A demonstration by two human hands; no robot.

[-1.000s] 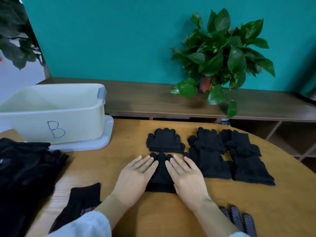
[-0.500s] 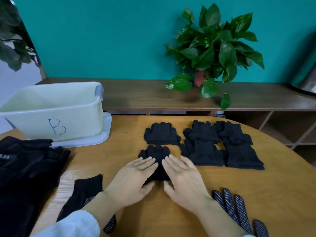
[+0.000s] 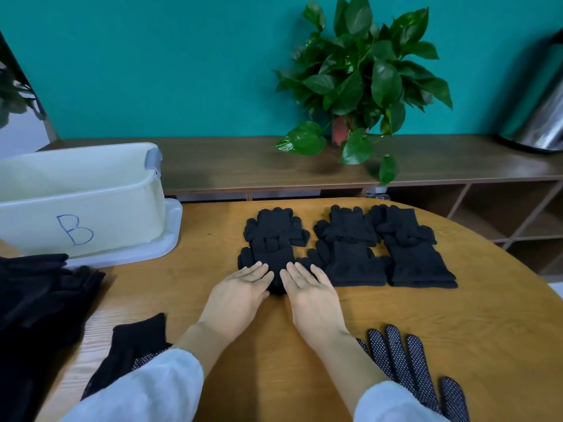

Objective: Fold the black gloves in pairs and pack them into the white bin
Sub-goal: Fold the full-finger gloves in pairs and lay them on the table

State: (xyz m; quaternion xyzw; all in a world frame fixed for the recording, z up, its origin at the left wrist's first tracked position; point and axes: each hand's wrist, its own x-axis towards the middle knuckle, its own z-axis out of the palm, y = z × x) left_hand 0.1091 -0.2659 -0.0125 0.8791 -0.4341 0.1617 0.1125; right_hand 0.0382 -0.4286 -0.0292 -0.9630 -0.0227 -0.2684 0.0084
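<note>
- Head view, looking down on a rounded wooden table (image 3: 304,360).
- Left hand (image 3: 236,295) and right hand (image 3: 313,295) lie flat side by side, fingers straight and close together, pressing the near edge of a folded glove pair (image 3: 269,257). Nothing is gripped.
- That pair: black knit, fingers pointing far, thumb sticking out to the left.
- Five more folded pairs (image 3: 359,245) in two rows: one just far of the pressed pair, its edge touching it; four to the right, packed edge to edge. All matte black, squarish, stubby fingertips on the far side.
- White bin (image 3: 91,208) at far left, marked "B" in blue, standing on a white lid or tray (image 3: 170,239). Grey tape on its right corner. Inside not visible enough to tell contents.
- Loose black gloves heaped at left edge (image 3: 36,300).
- Dotted-palm glove (image 3: 405,367) near right, fingers spread; another (image 3: 134,345) near left, partly under a white sleeve (image 3: 146,391).
- Potted plant (image 3: 359,80) on the far sideboard (image 3: 228,166).
</note>
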